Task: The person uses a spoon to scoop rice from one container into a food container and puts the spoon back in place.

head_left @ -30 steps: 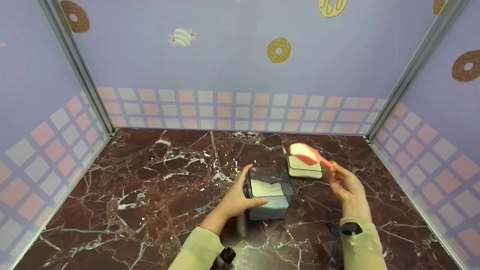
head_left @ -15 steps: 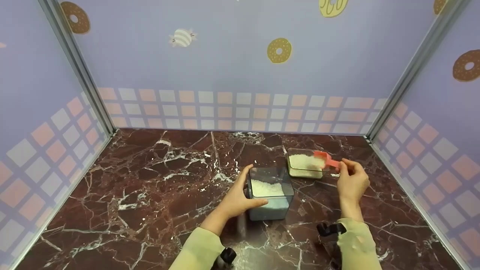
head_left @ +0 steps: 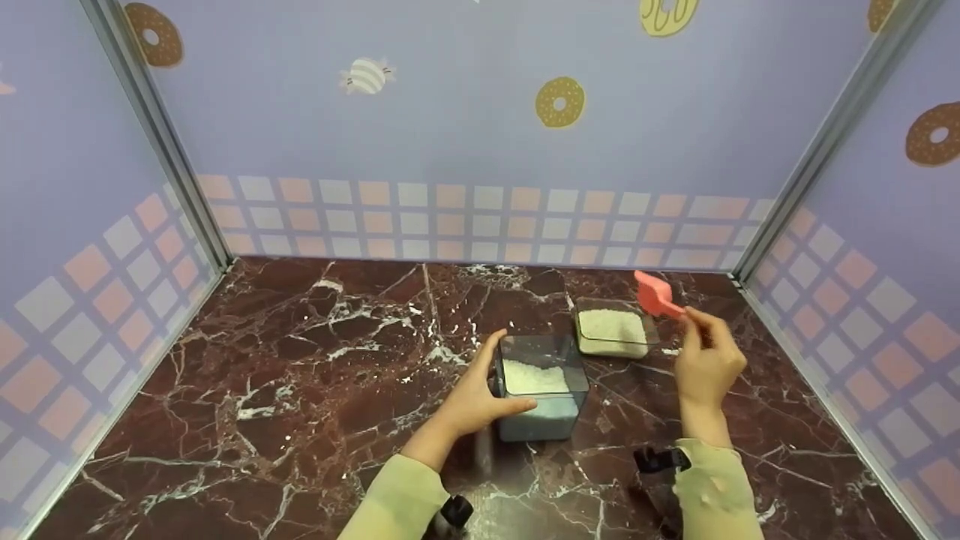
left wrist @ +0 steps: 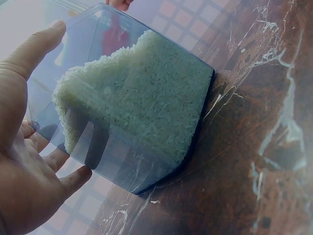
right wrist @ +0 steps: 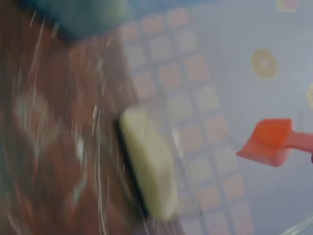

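My left hand (head_left: 480,397) grips a tall clear bluish rice container (head_left: 538,420), thumb along the near side and fingers at the far left rim. White rice (left wrist: 132,98) fills its lower part, the surface sloping in the left wrist view. With thumb and fingertips my right hand (head_left: 709,364) pinches the handle of a coral-pink scoop (head_left: 655,295). The scoop is raised at the right edge of a small clear box (head_left: 611,346), its bowl tilted, and no rice shows on it. Pale rice (head_left: 611,325) lies in that box. In the right wrist view the scoop (right wrist: 269,139) stands apart from the box.
Both containers stand on a dark red marbled tabletop (head_left: 300,420), the small box behind and right of the tall one. White specks are scattered over the surface. A patterned back wall (head_left: 465,150) and side walls with metal corner posts (head_left: 825,142) enclose it.
The scoop, heaped with rice a second ago, was tipped over the small box and has since risen up and right without visible rice. My left hand and the tall container stay put.
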Demonstrator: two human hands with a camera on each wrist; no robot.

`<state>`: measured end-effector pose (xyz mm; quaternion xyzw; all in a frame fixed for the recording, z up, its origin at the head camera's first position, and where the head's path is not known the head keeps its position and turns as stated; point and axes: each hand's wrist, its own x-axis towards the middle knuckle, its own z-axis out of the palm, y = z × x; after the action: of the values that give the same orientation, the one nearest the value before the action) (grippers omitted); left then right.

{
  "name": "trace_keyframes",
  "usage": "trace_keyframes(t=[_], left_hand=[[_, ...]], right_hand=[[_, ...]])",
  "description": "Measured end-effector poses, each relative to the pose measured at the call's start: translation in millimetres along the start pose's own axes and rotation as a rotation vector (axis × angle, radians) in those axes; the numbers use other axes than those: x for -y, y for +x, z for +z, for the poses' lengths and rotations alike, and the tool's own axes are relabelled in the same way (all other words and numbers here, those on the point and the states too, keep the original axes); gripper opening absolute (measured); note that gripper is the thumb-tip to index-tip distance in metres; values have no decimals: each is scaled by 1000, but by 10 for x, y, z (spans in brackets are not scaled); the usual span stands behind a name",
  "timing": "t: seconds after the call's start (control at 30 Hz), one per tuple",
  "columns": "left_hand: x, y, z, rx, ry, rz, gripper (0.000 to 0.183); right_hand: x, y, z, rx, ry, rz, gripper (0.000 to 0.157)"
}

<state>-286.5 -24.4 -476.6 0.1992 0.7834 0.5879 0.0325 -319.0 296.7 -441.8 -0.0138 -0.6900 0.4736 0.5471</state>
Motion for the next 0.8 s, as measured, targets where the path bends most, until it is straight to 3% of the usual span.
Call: trace_keyframes(t=[0.13, 0.2, 0.23, 0.3, 0.37, 0.47, 0.53, 0.63, 0.73, 0.8], left_hand=[[1, -1, 0, 1, -2, 0, 114], [5, 0, 0, 0, -6, 2, 114], [6, 1, 1, 1, -8, 3, 114], [9, 2, 2, -1, -12, 5, 113], [10, 3, 3, 1, -11, 2, 113], [11, 3, 3, -1, -6, -3, 112], [13, 4, 3, 0, -5, -5, 112], [21, 10, 2, -3, -16, 1, 113], [27, 13, 4, -4, -24, 8, 113], [27, 13, 3, -5, -24, 12, 112]], right_hand=[[165, 97, -25, -47, 483, 537, 8], [266, 141, -55, -20, 644, 750, 13], [323, 154, -65, 11, 693, 822, 15], [450, 156, -80, 124, 679, 868, 16], [584, 125, -77, 240, 601, 800, 13], [781, 35, -60, 402, 404, 578, 6], [898, -51, -49, 501, 250, 377, 6], [1037, -209, -15, 615, 34, -5, 11], [1135, -386, 55, 652, -112, -362, 16], [1174, -490, 112, 655, -175, -509, 16]])
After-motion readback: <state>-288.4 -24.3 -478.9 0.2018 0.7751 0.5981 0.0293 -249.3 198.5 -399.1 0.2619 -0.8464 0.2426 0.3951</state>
